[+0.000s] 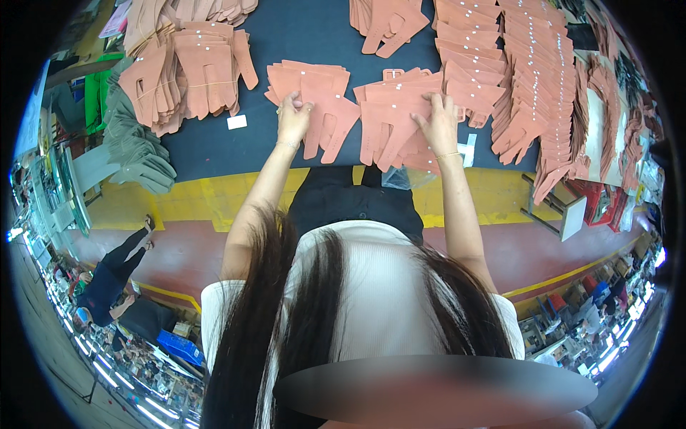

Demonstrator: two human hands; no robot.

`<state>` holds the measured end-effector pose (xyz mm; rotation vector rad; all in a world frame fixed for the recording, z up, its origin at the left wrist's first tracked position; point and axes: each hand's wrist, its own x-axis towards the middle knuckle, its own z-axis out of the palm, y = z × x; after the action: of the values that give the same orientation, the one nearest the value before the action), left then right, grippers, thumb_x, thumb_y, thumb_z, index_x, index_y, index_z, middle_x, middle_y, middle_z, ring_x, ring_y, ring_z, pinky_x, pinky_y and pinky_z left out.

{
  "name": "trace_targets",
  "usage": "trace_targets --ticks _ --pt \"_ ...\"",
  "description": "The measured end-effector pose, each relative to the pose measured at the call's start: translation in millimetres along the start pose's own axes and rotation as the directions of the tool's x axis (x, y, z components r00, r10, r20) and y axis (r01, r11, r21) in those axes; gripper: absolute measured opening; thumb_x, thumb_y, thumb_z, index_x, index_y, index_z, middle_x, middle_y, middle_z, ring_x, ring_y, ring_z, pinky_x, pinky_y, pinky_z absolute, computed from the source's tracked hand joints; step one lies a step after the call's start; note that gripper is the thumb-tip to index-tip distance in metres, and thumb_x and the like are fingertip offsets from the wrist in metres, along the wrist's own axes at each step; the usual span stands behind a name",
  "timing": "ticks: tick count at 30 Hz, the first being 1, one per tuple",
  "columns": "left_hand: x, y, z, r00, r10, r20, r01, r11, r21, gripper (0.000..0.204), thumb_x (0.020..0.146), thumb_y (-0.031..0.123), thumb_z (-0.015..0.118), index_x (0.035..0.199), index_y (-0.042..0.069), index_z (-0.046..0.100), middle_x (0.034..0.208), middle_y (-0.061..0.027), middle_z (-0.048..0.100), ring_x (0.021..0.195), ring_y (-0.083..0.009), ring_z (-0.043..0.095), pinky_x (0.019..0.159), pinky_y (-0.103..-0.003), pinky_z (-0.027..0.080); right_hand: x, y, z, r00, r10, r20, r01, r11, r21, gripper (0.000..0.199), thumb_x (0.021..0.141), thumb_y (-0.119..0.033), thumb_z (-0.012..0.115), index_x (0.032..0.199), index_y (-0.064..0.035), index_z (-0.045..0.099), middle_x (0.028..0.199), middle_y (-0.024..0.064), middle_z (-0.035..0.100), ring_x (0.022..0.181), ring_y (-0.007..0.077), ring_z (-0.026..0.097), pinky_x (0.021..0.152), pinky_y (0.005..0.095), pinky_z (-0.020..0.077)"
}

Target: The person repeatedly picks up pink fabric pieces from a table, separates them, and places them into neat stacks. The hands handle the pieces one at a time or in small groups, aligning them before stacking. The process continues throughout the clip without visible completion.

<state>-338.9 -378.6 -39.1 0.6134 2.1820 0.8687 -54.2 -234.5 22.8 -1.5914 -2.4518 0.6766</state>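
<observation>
Two fanned stacks of salmon-pink, leather-like cut pieces with slots lie before me on the dark table. At the left stack [321, 79], my left hand [293, 121] has its thumb and fingers bent together on the edge of a slanted cut piece [333, 118]. My right hand [439, 127] rests on the right edge of the right stack [389, 107]. Its thumb and fingers are apart, touching the upper pieces. Buckle-like parts [393, 74] show at that stack's far edge. What lies under my fingers is partly hidden.
More salmon pieces lie in a banded bundle [207, 68] at the left and long overlapping rows [532, 79] at the right. Grey-green pieces [136, 143] hang over the left corner. A white label [237, 121] lies on the dark table [207, 143]. Someone in dark clothes [107, 286] is behind, left.
</observation>
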Motion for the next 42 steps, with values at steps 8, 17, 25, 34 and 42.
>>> trace_targets --ticks 8,17,25,34,42 --pt "12 3 1 0.997 0.028 0.073 -0.025 0.999 -0.040 0.032 0.083 0.021 0.068 0.104 -0.001 0.059 0.075 -0.0092 0.063 0.074 -0.0235 0.064 0.076 -0.036 0.049 -8 -1 5 0.998 0.066 -0.006 -0.065 0.992 0.108 0.046 0.071 -0.014 0.079 0.112 -0.0113 0.058 0.105 0.0142 0.052 0.104 0.0359 0.052 0.090 0.0439 0.0444" --pt "-9 2 -16 0.963 -0.172 0.209 0.204 0.968 -0.144 0.022 0.093 0.020 0.060 0.091 -0.002 0.058 0.074 -0.0065 0.062 0.059 -0.0139 0.062 0.047 -0.025 0.050 -4 8 5 0.999 0.035 0.021 -0.038 0.986 0.163 0.033 0.076 -0.012 0.075 0.106 -0.0080 0.061 0.095 0.0089 0.052 0.071 0.0209 0.059 0.072 0.0357 0.0509" --pt "-9 10 -24 0.931 -0.248 0.267 0.294 0.944 -0.148 0.017 0.093 0.018 0.060 0.092 0.001 0.058 0.076 -0.0061 0.063 0.058 -0.0113 0.060 0.050 -0.023 0.050 4 7 -3 0.993 0.059 0.105 -0.081 0.970 0.227 0.026 0.078 -0.011 0.073 0.102 -0.0067 0.062 0.099 0.0141 0.056 0.092 0.0329 0.061 0.082 0.0414 0.0489" --pt "-9 9 -27 0.938 -0.228 0.261 0.273 0.951 -0.149 0.018 0.090 0.019 0.063 0.086 0.002 0.057 0.073 -0.0042 0.061 0.058 -0.0107 0.060 0.050 -0.023 0.051 -5 42 -10 0.994 0.105 0.009 -0.103 0.945 0.311 0.019 0.084 -0.009 0.065 0.102 -0.0038 0.062 0.096 0.0132 0.060 0.088 0.0291 0.063 0.080 0.0387 0.0502" --pt "0 3 -27 0.938 -0.200 0.284 0.248 0.957 -0.146 0.021 0.089 0.019 0.065 0.083 0.000 0.057 0.071 -0.0042 0.061 0.056 -0.0105 0.060 0.049 -0.022 0.050 -28 56 -22 0.975 0.220 0.032 -0.217 0.910 0.352 0.016 0.083 -0.008 0.065 0.098 -0.0016 0.064 0.091 0.0129 0.063 0.082 0.0289 0.063 0.076 0.0377 0.0498"
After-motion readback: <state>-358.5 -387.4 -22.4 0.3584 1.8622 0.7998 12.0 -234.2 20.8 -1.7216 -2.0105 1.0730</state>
